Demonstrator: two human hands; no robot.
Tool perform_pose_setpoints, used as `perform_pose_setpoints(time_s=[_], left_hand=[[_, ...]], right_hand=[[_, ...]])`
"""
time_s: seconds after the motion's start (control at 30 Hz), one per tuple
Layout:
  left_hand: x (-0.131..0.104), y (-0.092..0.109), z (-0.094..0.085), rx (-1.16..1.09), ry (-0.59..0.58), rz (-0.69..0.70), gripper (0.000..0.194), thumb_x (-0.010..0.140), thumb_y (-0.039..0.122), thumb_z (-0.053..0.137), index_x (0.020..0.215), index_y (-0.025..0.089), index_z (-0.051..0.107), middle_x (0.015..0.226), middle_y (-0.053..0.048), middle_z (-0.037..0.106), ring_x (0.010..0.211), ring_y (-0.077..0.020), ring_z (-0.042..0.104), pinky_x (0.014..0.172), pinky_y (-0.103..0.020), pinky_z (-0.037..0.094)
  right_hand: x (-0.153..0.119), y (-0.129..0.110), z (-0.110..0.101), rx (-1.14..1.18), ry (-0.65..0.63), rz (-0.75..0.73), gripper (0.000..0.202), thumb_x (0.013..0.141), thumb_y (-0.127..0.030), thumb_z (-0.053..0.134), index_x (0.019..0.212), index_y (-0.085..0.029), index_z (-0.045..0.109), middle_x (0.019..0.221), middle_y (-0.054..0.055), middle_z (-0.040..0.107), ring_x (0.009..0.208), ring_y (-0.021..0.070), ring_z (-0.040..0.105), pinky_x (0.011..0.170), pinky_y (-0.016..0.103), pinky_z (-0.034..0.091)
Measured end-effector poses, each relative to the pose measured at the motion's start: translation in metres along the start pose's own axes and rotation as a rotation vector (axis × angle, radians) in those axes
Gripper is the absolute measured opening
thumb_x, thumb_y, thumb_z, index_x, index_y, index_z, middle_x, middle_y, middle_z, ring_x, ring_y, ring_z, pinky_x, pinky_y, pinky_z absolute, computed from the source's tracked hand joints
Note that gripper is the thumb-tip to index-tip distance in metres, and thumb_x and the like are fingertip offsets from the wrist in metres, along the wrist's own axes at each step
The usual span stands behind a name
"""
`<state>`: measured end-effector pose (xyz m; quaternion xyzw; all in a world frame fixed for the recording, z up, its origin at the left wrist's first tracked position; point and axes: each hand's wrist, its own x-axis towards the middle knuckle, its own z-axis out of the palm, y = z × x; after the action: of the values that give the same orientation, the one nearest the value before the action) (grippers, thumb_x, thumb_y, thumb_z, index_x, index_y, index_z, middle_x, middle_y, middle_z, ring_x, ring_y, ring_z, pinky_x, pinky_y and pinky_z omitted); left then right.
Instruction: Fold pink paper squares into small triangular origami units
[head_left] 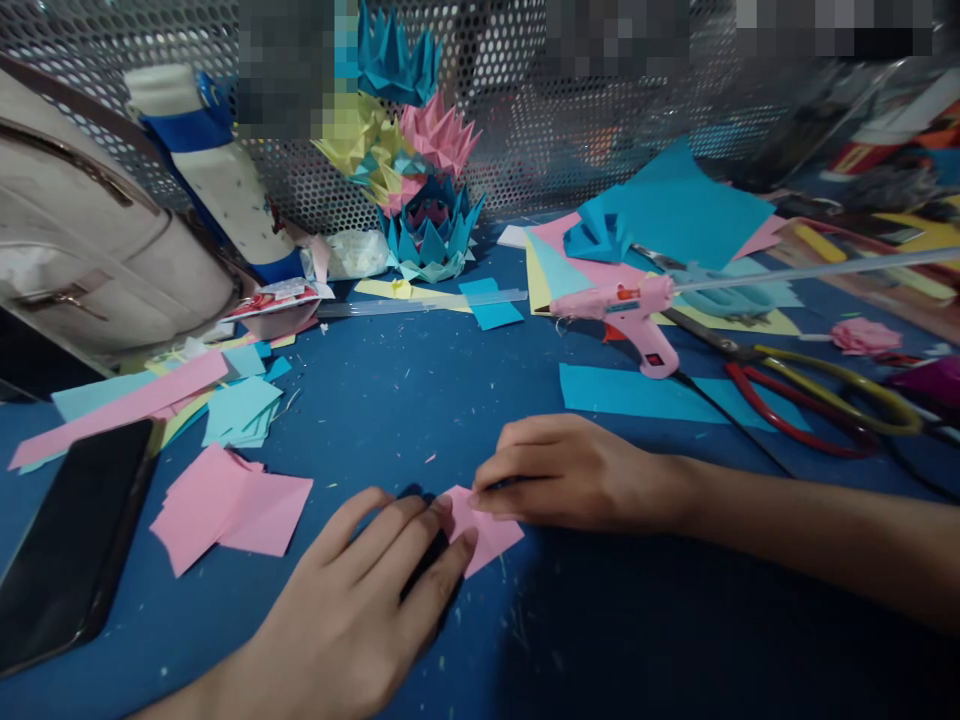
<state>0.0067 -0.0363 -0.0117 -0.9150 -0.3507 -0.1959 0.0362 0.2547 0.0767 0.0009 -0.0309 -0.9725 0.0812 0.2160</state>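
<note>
Touching pink paper [493, 545] at lower center, left hand [367, 590] loosely spread, right hand [592, 475] curled, fingers together, any pinch unclear, blue tabletop [367, 420] beneath, perforated metal panel [517, 140] across the top.

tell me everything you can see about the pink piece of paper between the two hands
The pink paper is a small, plain piece, matte and thin-looking. It lies on the blue table, turned cornerwise, with corners showing at its far, right and near sides. Fingertips of the left hand cover its left part; those of the right hand meet its upper right edge. Whether it is creased or folded is hard to tell.
</note>
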Motion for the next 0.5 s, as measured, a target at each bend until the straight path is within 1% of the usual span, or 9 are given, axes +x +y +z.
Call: perform_pose_setpoints(time_s=[0.17, 0.4, 0.5], left_hand=[[0.0001, -0.0002, -0.0015, -0.034, 0.010, 0.027, 0.032, 0.099, 0.017, 0.050, 0.128, 0.017, 0.064, 0.119, -0.007, 0.069, 0.113, -0.0232, 0.058, 0.109, -0.040, 0.027], [0.0020, 0.0003, -0.0003, -0.029, 0.010, 0.055, 0.033, 0.099, 0.015, 0.049, 0.129, 0.012, 0.063, 0.119, -0.008, 0.068, 0.114, -0.0231, 0.056, 0.110, -0.040, 0.025], [0.0031, 0.0002, -0.0004, -0.026, -0.010, 0.058, 0.033, 0.100, 0.015, 0.050, 0.131, 0.011, 0.061, 0.120, -0.007, 0.068, 0.115, -0.0226, 0.055, 0.109, -0.040, 0.026]], right_hand=[[0.0016, -0.0006, -0.0010, -0.038, 0.026, -0.052, 0.016, 0.100, -0.017, 0.053, 0.098, -0.012, 0.068, 0.105, 0.004, 0.072, 0.085, 0.0136, 0.062, 0.085, 0.030, 0.050], [0.0004, -0.0026, 0.0004, -0.071, 0.016, -0.030, 0.020, 0.102, -0.019, 0.049, 0.095, -0.016, 0.067, 0.105, 0.002, 0.072, 0.085, 0.0124, 0.060, 0.087, 0.029, 0.049], [-0.0003, -0.0025, 0.0022, -0.089, 0.033, -0.040, 0.017, 0.101, -0.019, 0.051, 0.097, -0.015, 0.067, 0.103, 0.003, 0.071, 0.083, 0.0124, 0.059, 0.086, 0.029, 0.049]])
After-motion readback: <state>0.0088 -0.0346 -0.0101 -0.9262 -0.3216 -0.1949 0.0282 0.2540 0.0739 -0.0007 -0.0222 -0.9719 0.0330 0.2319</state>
